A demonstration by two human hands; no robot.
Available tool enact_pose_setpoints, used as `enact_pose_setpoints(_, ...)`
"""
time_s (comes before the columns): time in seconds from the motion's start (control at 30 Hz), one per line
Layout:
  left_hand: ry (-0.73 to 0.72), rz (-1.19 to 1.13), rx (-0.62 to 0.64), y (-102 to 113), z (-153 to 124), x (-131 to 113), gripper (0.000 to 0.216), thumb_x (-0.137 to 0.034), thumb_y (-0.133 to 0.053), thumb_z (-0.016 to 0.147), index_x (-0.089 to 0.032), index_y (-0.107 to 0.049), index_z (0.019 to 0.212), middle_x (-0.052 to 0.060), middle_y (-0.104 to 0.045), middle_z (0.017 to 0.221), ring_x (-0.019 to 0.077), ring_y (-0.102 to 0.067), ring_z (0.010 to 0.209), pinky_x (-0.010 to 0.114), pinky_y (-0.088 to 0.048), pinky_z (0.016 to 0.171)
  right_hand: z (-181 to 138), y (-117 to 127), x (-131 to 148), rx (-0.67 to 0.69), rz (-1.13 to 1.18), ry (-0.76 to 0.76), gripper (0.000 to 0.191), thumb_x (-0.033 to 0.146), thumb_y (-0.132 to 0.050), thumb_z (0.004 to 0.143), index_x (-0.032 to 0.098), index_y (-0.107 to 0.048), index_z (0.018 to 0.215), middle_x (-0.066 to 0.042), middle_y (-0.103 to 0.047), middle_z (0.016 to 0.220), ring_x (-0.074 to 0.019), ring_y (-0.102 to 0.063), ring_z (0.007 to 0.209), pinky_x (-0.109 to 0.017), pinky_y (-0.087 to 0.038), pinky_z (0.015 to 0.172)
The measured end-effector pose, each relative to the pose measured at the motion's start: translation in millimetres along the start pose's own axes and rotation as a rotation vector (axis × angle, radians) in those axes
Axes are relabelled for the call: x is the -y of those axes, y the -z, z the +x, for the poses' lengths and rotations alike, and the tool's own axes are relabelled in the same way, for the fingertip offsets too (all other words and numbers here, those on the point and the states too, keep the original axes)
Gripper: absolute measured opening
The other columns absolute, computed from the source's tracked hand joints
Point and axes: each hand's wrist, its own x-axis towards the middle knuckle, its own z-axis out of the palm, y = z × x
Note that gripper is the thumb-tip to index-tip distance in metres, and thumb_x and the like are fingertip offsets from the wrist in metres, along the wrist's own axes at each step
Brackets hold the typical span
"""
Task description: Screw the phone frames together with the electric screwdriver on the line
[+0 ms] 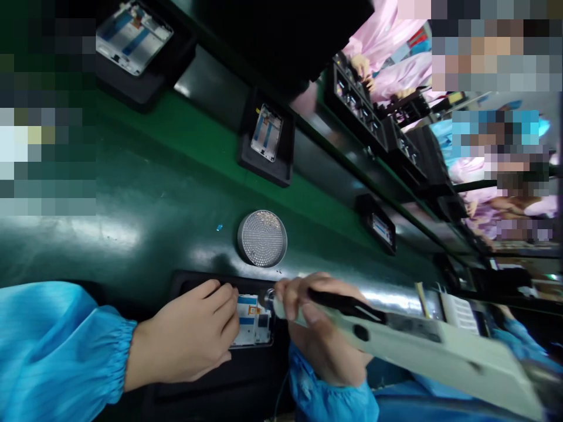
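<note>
My left hand rests on a phone frame that lies in a black tray near the bench edge; its fingers are curled and press on the frame's left side. My right hand is wrapped round a grey electric screwdriver, whose tip touches the top right corner of the phone frame. Both arms wear blue sleeves.
A round metal dish of small screws stands just beyond the tray. More black trays with phone frames ride a green conveyor belt. People in pink and blue coats work at the far right.
</note>
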Motion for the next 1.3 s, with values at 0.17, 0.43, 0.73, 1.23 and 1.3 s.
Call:
enact_pose_setpoints(0.17,0.044,-0.005,0.038,2,-1,-1,0.046,-0.049,-0.055,0.092,-0.009,-0.064,0.113,0.018,-0.066,0.120,0.0315,-0.060,0.111,0.044,-0.041,0.097,22,27,25,-0.270,-0.013,0.203,0.021,0.012,-0.064,0.070,0.022,-0.069,0.088,0.003,-0.062,0.068,-0.0109,-0.054,0.049,-0.035,-0.048,0.060)
enact_pose_setpoints(0.43,0.094,0.059,0.141,8,1,-6,0.060,-0.045,-0.049,0.094,-0.003,-0.052,0.136,0.022,-0.058,0.132,0.0368,-0.054,0.117,0.048,-0.039,0.099,30,46,26,-0.265,0.035,0.225,0.012,0.017,-0.068,0.072,0.019,-0.067,0.085,0.005,-0.056,0.054,-0.0121,-0.054,0.048,-0.035,-0.049,0.059)
enact_pose_setpoints(0.73,0.074,0.136,0.190,10,5,-9,0.060,-0.043,-0.050,0.093,0.001,-0.055,0.132,0.024,-0.058,0.126,0.0388,-0.053,0.113,0.051,-0.044,0.094,31,45,29,-0.214,0.094,0.268,0.018,0.012,-0.062,0.070,0.020,-0.069,0.084,0.006,-0.056,0.051,-0.0117,-0.055,0.046,-0.032,-0.048,0.053)
enact_pose_setpoints(1.23,-0.123,0.247,-0.082,38,2,-30,0.033,-0.005,-0.050,0.088,0.002,-0.057,0.120,0.021,-0.063,0.103,0.0310,-0.061,0.091,0.045,-0.055,0.076,55,67,20,-0.455,0.072,0.326,0.018,0.012,-0.061,0.062,0.020,-0.054,0.076,0.008,-0.051,0.053,-0.0110,-0.054,0.044,-0.032,-0.049,0.053)
enact_pose_setpoints(1.3,-0.173,0.187,-0.077,49,0,-35,0.032,-0.003,-0.042,0.091,0.000,-0.060,0.117,0.018,-0.064,0.100,0.0278,-0.062,0.089,0.042,-0.055,0.075,57,72,24,-0.483,0.091,0.377,0.018,0.012,-0.060,0.062,0.021,-0.053,0.076,0.008,-0.051,0.055,-0.0106,-0.052,0.042,-0.032,-0.048,0.051)
